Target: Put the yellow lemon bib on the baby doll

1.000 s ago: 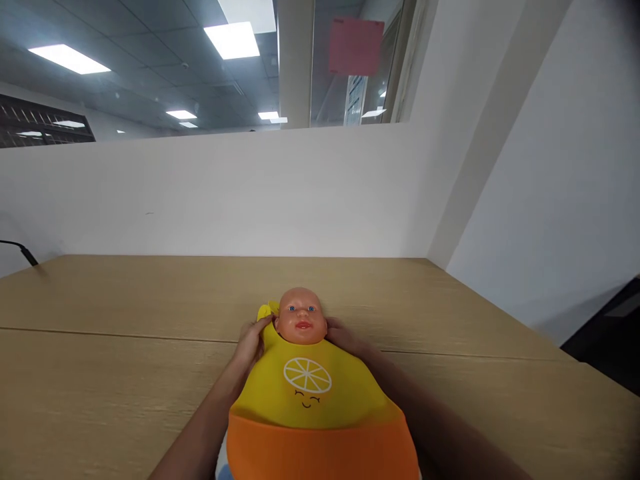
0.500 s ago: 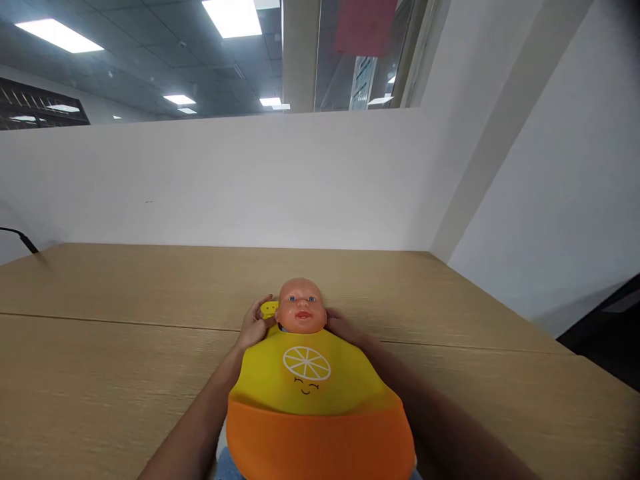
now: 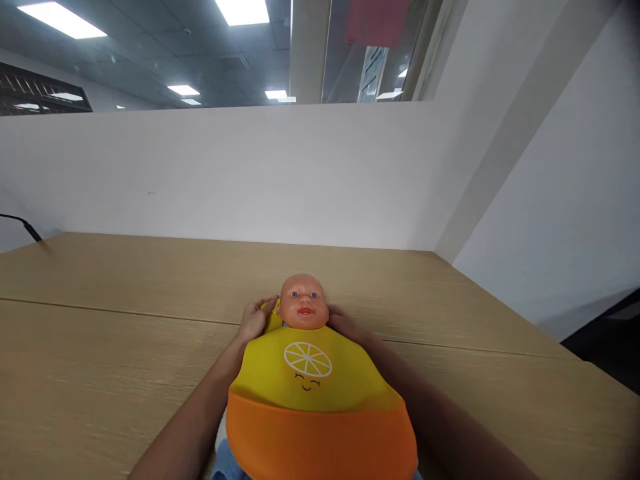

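Note:
A baby doll (image 3: 303, 300) faces me at the near middle of the table, its head above a yellow and orange bib (image 3: 320, 393). The bib carries a white citrus slice and a small smiling face, with an orange pocket along its lower part. Beside the doll's head on the left, my left hand (image 3: 256, 319) is closed on the bib's yellow neck strap. My right hand (image 3: 343, 323) reaches to the other side of the doll's neck; its fingertips are hidden behind the head, so what they hold does not show.
The wooden table (image 3: 125, 347) has a seam running across it. Behind it rises a white partition (image 3: 240, 173) with glass above. A black cable (image 3: 31, 231) lies at the far left, and a dark object (image 3: 610, 337) stands past the right edge.
My left hand has shifted slightly toward the doll's head, and less of the strap's holed end shows. The whole view has tilted a little. My right hand stays by the neck.

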The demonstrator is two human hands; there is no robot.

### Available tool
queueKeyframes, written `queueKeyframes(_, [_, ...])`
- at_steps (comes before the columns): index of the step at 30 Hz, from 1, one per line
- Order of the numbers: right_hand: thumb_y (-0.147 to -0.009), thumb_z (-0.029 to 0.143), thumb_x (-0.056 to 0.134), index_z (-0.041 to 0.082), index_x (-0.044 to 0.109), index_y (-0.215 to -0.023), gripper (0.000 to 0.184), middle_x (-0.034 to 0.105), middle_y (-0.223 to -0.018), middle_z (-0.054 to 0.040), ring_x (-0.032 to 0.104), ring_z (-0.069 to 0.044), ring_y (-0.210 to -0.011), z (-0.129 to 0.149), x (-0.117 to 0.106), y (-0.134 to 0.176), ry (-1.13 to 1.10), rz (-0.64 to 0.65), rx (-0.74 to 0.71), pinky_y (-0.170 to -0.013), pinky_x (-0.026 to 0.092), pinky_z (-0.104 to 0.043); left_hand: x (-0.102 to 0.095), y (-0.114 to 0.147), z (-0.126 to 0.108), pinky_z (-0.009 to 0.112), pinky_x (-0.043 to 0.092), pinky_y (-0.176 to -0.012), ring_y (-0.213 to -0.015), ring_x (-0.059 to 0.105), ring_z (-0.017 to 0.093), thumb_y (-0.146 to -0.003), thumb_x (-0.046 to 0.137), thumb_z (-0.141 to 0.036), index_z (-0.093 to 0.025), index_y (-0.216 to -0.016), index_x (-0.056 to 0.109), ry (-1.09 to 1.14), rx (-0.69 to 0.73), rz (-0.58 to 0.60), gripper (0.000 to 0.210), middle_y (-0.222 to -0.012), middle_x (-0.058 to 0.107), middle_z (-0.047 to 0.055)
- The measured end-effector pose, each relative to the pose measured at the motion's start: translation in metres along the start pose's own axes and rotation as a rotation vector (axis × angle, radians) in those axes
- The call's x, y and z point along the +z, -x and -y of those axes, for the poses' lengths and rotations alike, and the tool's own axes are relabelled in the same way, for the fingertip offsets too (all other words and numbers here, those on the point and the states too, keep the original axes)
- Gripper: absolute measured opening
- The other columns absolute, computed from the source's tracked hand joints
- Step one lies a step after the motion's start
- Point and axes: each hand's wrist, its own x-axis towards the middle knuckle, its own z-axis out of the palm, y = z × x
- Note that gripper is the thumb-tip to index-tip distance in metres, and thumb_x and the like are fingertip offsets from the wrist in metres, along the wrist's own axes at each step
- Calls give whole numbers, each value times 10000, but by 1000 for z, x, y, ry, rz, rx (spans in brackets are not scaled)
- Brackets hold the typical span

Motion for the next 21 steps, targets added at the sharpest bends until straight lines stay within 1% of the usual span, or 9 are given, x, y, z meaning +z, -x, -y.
queueKeyframes(3, [-642, 331, 566, 134, 708, -951, 393, 691, -1034, -82, 627, -271, -941, 8, 3, 3, -22, 16, 10, -797, 498, -368, -1, 2, -5, 238, 432, -588, -623, 606, 161, -504, 782, -211, -144, -757, 697, -27, -51, -73, 275, -657, 687, 33])
queueKeyframes(5, [-633, 361, 587, 138, 706, -971, 422, 686, -1051, -80, 623, -276, -957, 11, 4, 4, -27, 9, 18, -814, 495, -375, -2, 5, -9, 234, 419, -543, -572, 590, 149, -496, 788, -189, -143, -807, 694, -56, -80, -60, 328, -635, 678, 21])
queueKeyframes(7, [-625, 379, 606, 135, 702, -988, 447, 685, -1051, -86, 621, -283, -961, 11, 3, 4, -30, -4, 24, -815, 496, -383, -2, 9, -13, 242, 423, -528, -562, 591, 153, -502, 789, -200, -138, -831, 694, -69, -121, -18, 348, -664, 688, 32])
queueKeyframes(9, [-628, 379, 617, 128, 707, -970, 434, 695, -1014, -92, 622, -287, -951, 7, 2, 2, -30, -9, 27, -810, 498, -388, -1, 13, -17, 255, 430, -524, -558, 596, 160, -512, 789, -219, -132, -826, 697, -63, -160, 17, 339, -695, 696, 47])
queueKeyframes(14, [-628, 393, 647, 129, 724, -813, 331, 713, -898, -89, 622, -287, -925, -3, -3, -3, 4, -27, 25, -839, 483, -394, 3, 23, -28, 254, 408, -486, -494, 561, 139, -488, 806, -183, -134, -770, 694, -73, -180, -25, 307, -640, 676, 28])
queueKeyframes(16, [-629, 403, 653, 132, 723, -814, 335, 712, -896, -90, 621, -288, -925, -4, -4, -4, 6, -39, 40, -834, 483, -393, 4, 25, -32, 251, 403, -479, -494, 566, 139, -489, 810, -173, -137, -770, 687, -72, -180, -24, 309, -654, 681, 28])
queueKeyframes(18, [-625, 394, 658, 131, 722, -836, 343, 713, -890, -92, 625, -288, -911, -3, -3, -3, -8, -23, 66, -820, 489, -390, 4, 27, -35, 251, 406, -483, -500, 577, 145, -471, 820, -151, -135, -762, 677, -50, -180, -17, 324, -659, 683, 32])
queueKeyframes(21, [-622, 365, 655, 130, 719, -838, 325, 716, -878, -92, 635, -284, -887, -2, -3, -2, -40, 3, 98, -796, 498, -379, 0, 27, -33, 260, 419, -501, -497, 587, 154, -456, 836, -150, -133, -754, 661, -3, -169, -8, 346, -632, 674, 36])
